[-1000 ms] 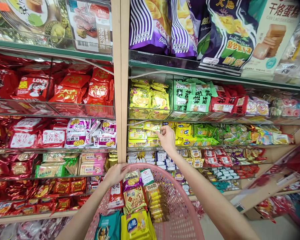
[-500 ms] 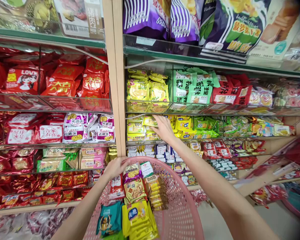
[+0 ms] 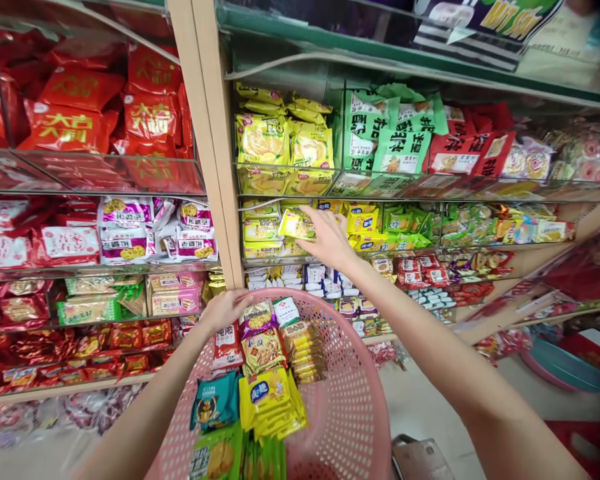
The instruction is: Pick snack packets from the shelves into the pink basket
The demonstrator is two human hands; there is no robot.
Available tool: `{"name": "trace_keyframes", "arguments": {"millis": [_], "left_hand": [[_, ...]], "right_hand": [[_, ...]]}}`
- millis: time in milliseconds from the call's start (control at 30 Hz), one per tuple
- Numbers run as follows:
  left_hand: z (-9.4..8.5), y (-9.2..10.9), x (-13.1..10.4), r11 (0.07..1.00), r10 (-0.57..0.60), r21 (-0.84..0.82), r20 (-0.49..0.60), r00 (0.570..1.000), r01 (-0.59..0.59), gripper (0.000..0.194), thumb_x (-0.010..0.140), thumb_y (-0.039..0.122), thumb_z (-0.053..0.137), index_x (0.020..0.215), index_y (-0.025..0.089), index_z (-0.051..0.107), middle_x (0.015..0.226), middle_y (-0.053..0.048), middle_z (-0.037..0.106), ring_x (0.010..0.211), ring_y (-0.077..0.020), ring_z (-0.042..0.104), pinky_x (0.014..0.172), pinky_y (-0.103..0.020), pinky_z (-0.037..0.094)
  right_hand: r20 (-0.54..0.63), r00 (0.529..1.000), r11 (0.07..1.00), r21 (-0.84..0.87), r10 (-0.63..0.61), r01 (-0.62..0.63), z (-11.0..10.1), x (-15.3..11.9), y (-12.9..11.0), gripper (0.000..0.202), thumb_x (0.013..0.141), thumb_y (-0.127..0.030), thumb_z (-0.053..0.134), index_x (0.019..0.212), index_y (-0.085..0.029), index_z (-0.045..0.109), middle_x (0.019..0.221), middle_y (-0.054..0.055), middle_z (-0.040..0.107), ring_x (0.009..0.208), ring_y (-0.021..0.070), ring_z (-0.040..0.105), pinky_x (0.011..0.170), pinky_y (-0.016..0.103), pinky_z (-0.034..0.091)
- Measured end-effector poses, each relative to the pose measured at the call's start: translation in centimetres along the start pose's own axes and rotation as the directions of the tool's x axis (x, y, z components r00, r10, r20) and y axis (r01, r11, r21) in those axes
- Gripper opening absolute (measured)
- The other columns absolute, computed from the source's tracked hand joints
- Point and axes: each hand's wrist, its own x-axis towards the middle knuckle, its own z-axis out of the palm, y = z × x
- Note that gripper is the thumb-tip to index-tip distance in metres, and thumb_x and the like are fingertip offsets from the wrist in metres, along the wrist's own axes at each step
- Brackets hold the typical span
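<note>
My right hand (image 3: pixel 329 235) pinches a small yellow snack packet (image 3: pixel 297 224) at the front of a shelf bin of like yellow packets (image 3: pixel 261 231). Below it, my left hand (image 3: pixel 225 308) grips the far rim of a pink plastic basket (image 3: pixel 353 393), its fingers closed over the edge. Inside the basket lie a red packet (image 3: pixel 227 347), a purple one (image 3: pixel 257 316), a teal one (image 3: pixel 216 401), a stack of yellow packets (image 3: pixel 270 400) and green packets (image 3: pixel 217 453). A row of brown and yellow packets (image 3: pixel 306 353) rests along their right side.
A wooden upright (image 3: pixel 211 147) divides the shelving. Glass lips front the shelves; a white cable (image 3: pixel 300 61) hangs under the upper one. Red packets (image 3: pixel 80 113) fill the left bins, green pouches (image 3: pixel 400 137) the right. On the floor at right stands a teal basin (image 3: pixel 567 367).
The yellow packet, held in my right hand, has come up and forward from the bin. The view has tilted lower, showing more green packets in the basket. My left hand stays on the rim.
</note>
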Motion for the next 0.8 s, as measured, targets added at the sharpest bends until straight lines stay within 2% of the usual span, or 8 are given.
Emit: {"name": "trace_keyframes", "arguments": {"millis": [133, 233, 300, 400, 500, 633, 733, 800], "left_hand": [[0.0, 0.0, 0.1, 1.000, 0.012, 0.008, 0.010, 1.000, -0.012, 0.058, 0.084, 0.062, 0.024, 0.112, 0.028, 0.061, 0.105, -0.002, 0.067, 0.093, -0.0205, 0.062, 0.078, -0.026, 0.044], [0.0, 0.1, 0.1, 1.000, -0.003, 0.016, 0.011, 1.000, 0.003, 0.058, 0.084, 0.063, 0.024, 0.112, 0.028, 0.061, 0.103, -0.002, 0.068, 0.094, -0.0216, 0.062, 0.078, -0.028, 0.045], [0.0, 0.1, 0.1, 1.000, -0.006, 0.017, 0.009, 1.000, 0.006, 0.058, 0.083, 0.063, 0.025, 0.112, 0.028, 0.061, 0.105, -0.002, 0.067, 0.095, -0.0220, 0.062, 0.079, -0.028, 0.045], [0.1, 0.1, 0.2, 1.000, -0.001, 0.021, -0.001, 1.000, 0.001, 0.058, 0.083, 0.064, 0.025, 0.113, 0.029, 0.061, 0.110, -0.001, 0.066, 0.098, -0.0228, 0.061, 0.080, -0.030, 0.045], [0.3, -0.1, 0.4, 1.000, -0.004, 0.029, -0.004, 1.000, 0.004, 0.058, 0.083, 0.065, 0.025, 0.114, 0.030, 0.060, 0.111, -0.001, 0.066, 0.099, -0.0235, 0.061, 0.081, -0.031, 0.045], [0.5, -0.3, 0.4, 1.000, -0.002, 0.027, -0.006, 1.000, 0.002, 0.058, 0.082, 0.066, 0.026, 0.115, 0.032, 0.060, 0.108, 0.000, 0.067, 0.098, -0.0235, 0.062, 0.080, -0.031, 0.046], [0.5, -0.2, 0.4, 1.000, 0.001, 0.028, -0.013, 1.000, -0.001, 0.058, 0.082, 0.065, 0.025, 0.115, 0.031, 0.060, 0.111, 0.000, 0.066, 0.099, -0.0235, 0.061, 0.082, -0.032, 0.046], [0.4, -0.1, 0.3, 0.999, -0.006, 0.037, -0.014, 1.000, 0.007, 0.058, 0.083, 0.065, 0.025, 0.115, 0.031, 0.060, 0.113, 0.000, 0.065, 0.101, -0.0238, 0.060, 0.083, -0.032, 0.046]], "right_hand": [[0.060, 0.998, 0.997, 0.081, 0.000, -0.005, -3.1, -5.7, -1.1, 0.063, 0.081, -0.038, 0.052, 0.138, -0.026, 0.028, 0.122, 0.007, 0.053, 0.110, 0.0295, 0.045, 0.092, 0.045, 0.029], [0.245, 0.967, 0.982, 0.187, -0.063, 0.016, -4.6, -10.4, -1.9, 0.065, 0.080, -0.038, 0.054, 0.139, -0.029, 0.026, 0.119, 0.006, 0.055, 0.106, 0.0280, 0.046, 0.089, 0.043, 0.032], [0.423, 0.894, 0.966, 0.255, -0.150, 0.041, -4.8, -13.2, -2.4, 0.065, 0.081, -0.033, 0.053, 0.139, -0.029, 0.025, 0.122, 0.006, 0.054, 0.107, 0.0268, 0.045, 0.089, 0.042, 0.032], [0.610, 0.746, 0.936, 0.349, -0.268, 0.051, -4.2, -16.6, -2.9, 0.064, 0.079, -0.024, 0.054, 0.138, -0.026, 0.028, 0.123, 0.007, 0.053, 0.108, 0.0251, 0.043, 0.089, 0.039, 0.030], [0.693, 0.630, 0.911, 0.408, -0.349, 0.056, -2.8, -19.1, -3.1, 0.060, 0.076, -0.022, 0.058, 0.131, -0.023, 0.037, 0.116, 0.008, 0.056, 0.104, 0.0236, 0.044, 0.087, 0.036, 0.029], [0.761, 0.483, 0.898, 0.410, -0.433, 0.160, -0.3, -21.2, -3.0, 0.055, 0.072, -0.023, 0.064, 0.124, -0.020, 0.044, 0.112, 0.008, 0.059, 0.101, 0.0235, 0.046, 0.083, 0.034, 0.027], [0.784, 0.414, 0.886, 0.395, -0.462, 0.241, 1.2, -22.0, -2.7, 0.052, 0.071, -0.023, 0.065, 0.119, -0.019, 0.047, 0.108, 0.007, 0.061, 0.098, 0.0228, 0.047, 0.079, 0.033, 0.027], [0.783, 0.406, 0.880, 0.388, -0.471, 0.273, 1.8, -22.1, -2.7, 0.047, 0.071, -0.023, 0.065, 0.115, -0.019, 0.049, 0.105, 0.007, 0.062, 0.096, 0.0223, 0.047, 0.079, 0.033, 0.026]]}}
